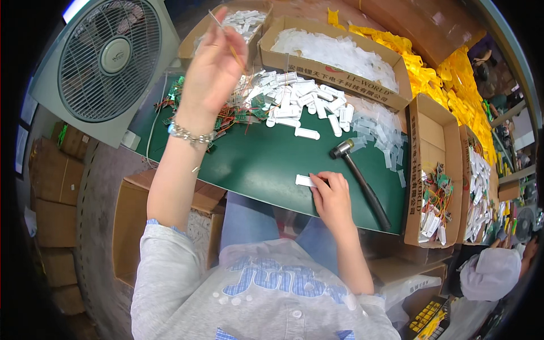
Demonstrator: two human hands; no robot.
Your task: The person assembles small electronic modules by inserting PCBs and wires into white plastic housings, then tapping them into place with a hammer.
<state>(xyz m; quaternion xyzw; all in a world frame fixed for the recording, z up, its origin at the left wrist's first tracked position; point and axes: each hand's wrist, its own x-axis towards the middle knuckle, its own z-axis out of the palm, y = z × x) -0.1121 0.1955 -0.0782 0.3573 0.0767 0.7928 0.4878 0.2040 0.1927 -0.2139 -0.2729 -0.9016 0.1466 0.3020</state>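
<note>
My left hand is raised high above the table's far left part, its fingers closed around a thin stick-like tool. The tool has a pale upper end and a yellowish-brown lower part; its exact kind is unclear. At the table's near edge my right hand grips one end of a small white plastic casing lying on the green tabletop. A hammer with a black handle lies just right of that hand. Beyond it are a heap of white casings and green circuit boards with coloured wires.
Clear plastic pieces lie scattered at the right. Cardboard boxes of white parts and translucent parts line the back. An open carton holds wired boards. A large fan stands left; yellow parts are piled back right.
</note>
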